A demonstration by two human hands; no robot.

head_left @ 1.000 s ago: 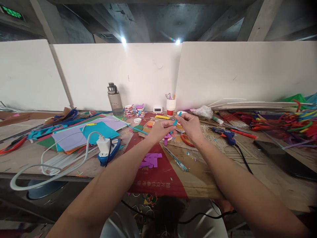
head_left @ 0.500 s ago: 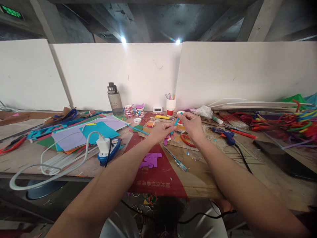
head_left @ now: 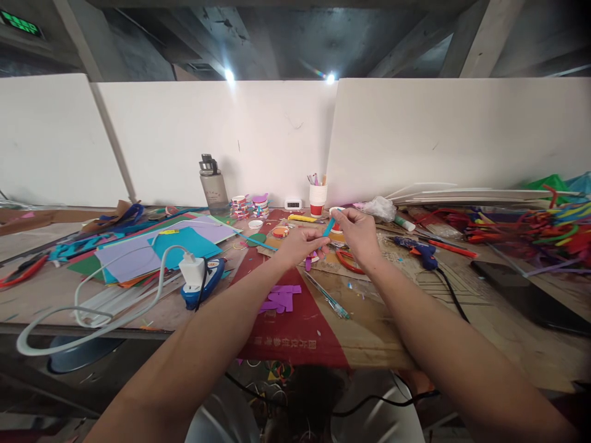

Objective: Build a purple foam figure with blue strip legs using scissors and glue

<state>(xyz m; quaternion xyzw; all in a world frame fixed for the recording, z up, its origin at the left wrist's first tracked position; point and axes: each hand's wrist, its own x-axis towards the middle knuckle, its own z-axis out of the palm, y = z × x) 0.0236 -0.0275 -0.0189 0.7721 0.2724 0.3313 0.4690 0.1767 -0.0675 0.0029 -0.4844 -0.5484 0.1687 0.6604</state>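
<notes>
Blue strip (head_left: 329, 227) slants above the worktop (head_left: 28, 301), pinched low by the left hand (head_left: 299, 246) and farther up by the right hand (head_left: 360, 234), fingertips nearly closed on both; an uneven pull could crease or tear it; more of it shows between them than a second ago.

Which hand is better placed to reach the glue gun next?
The right hand, probably: the glue gun lies to its right, whereas the left hand must reach across it. Both hands hold the blue strip, so the right should let go first.
</notes>
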